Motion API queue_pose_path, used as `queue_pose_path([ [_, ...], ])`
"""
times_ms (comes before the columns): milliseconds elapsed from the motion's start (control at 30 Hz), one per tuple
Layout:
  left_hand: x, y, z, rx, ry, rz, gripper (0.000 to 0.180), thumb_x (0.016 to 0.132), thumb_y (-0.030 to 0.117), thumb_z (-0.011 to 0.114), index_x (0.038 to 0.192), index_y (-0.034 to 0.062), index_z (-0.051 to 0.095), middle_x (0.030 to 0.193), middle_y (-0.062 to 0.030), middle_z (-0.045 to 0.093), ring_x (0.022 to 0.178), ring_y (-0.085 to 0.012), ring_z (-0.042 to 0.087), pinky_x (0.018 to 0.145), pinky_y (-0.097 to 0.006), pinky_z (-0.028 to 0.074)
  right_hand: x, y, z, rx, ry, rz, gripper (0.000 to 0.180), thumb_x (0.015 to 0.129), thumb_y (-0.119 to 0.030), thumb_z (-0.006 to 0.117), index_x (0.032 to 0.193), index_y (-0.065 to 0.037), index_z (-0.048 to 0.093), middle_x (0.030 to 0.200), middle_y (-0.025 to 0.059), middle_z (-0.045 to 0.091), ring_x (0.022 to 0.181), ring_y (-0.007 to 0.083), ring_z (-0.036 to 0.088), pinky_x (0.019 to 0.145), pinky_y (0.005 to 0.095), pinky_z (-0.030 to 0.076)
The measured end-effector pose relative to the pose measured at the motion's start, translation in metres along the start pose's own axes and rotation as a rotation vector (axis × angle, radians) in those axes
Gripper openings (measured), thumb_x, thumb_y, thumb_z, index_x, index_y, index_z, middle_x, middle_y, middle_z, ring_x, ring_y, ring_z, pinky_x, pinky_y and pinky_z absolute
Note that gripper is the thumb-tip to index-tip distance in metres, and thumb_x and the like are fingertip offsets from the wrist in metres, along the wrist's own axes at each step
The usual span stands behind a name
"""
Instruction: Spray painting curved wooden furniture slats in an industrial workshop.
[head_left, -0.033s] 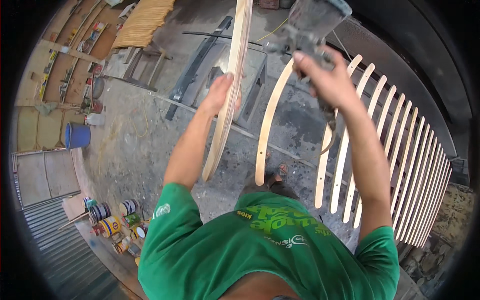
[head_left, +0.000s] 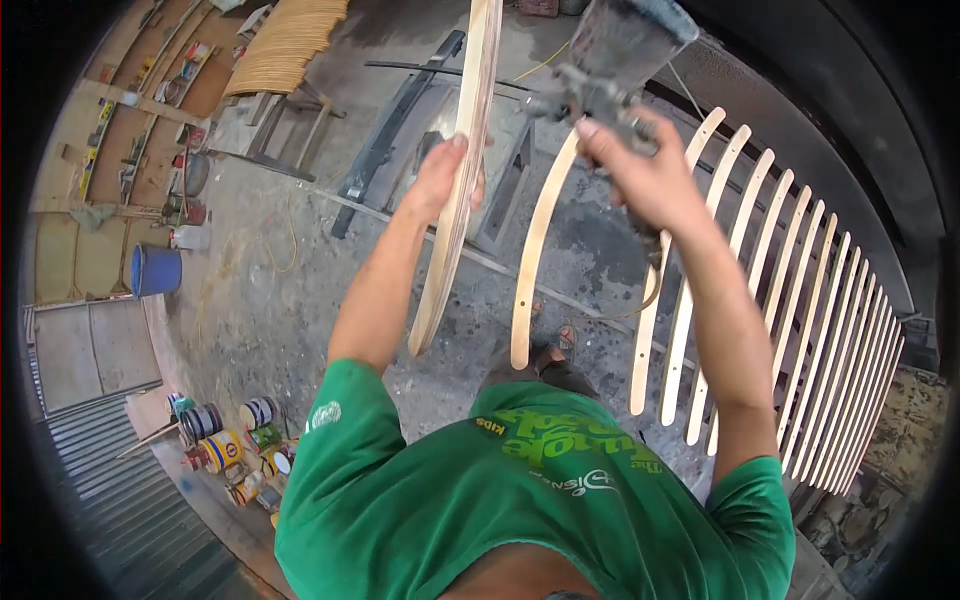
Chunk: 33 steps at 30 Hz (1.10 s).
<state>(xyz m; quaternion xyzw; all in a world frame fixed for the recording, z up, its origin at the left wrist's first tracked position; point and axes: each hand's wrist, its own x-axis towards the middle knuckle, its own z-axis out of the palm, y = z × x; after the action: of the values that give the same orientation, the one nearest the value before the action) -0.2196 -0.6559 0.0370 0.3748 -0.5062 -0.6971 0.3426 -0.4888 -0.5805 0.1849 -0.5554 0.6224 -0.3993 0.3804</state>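
The left hand (head_left: 440,180) is wrapped around a long curved wooden slat (head_left: 455,200), holding it upright and slightly tilted, its lower end hanging above the concrete floor (head_left: 260,300). At two o'clock from it, the right hand (head_left: 640,170) grips a grey spray gun (head_left: 610,60), fingers closed on the handle. More pale slats (head_left: 790,300) lean in a row at three o'clock; paint cans (head_left: 225,440) sit at eight o'clock.
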Motion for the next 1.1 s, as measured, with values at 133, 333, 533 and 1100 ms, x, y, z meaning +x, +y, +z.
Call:
queue_pose_path([
  [133,0.023,0.01,-0.001,-0.126,0.042,0.054,0.057,0.1,0.052,0.039,0.124,0.0026,0.053,0.067,-0.0078,0.057,0.049,-0.0187,0.058,0.046,-0.033,0.05,-0.041,0.009,0.02,0.152,-0.177,0.096,0.069,0.082,-0.043,0.076,0.123,0.006,0.052,0.085,0.0064,0.069,0.059,0.0089,0.055,0.053,0.0239,0.046],
  [333,0.068,0.029,-0.009,-0.203,0.051,0.034,0.054,0.1,0.052,0.041,0.121,0.0022,0.05,0.076,-0.0094,0.059,0.058,-0.0211,0.059,0.052,-0.037,0.052,-0.098,0.084,0.053,0.015,-0.155,-0.088,0.028,0.088,-0.022,0.071,0.101,0.003,0.066,0.086,0.0135,0.067,0.077,0.0172,0.061,0.07,0.0309,0.048],
  [533,0.094,0.035,-0.021,-0.334,0.364,0.018,0.05,0.094,0.06,0.047,0.099,0.0117,0.059,0.065,-0.0034,0.054,0.052,-0.0162,0.053,0.046,-0.028,0.046,-0.156,0.1,0.07,0.246,-0.216,-0.006,0.025,0.081,-0.012,0.074,0.089,0.008,0.062,0.086,0.0201,0.062,0.078,0.0328,0.063,0.07,0.0354,0.049],
  [1100,0.124,-0.026,0.072,-0.108,0.492,0.029,0.025,0.096,0.017,0.054,0.118,0.01,0.044,0.09,-0.0108,0.064,0.061,-0.0201,0.06,0.047,-0.035,0.052,-0.254,0.156,-0.014,0.23,0.028,0.308,0.028,0.088,-0.013,0.069,0.107,0.006,0.06,0.089,0.0095,0.064,0.067,0.0143,0.061,0.058,0.0279,0.049],
])
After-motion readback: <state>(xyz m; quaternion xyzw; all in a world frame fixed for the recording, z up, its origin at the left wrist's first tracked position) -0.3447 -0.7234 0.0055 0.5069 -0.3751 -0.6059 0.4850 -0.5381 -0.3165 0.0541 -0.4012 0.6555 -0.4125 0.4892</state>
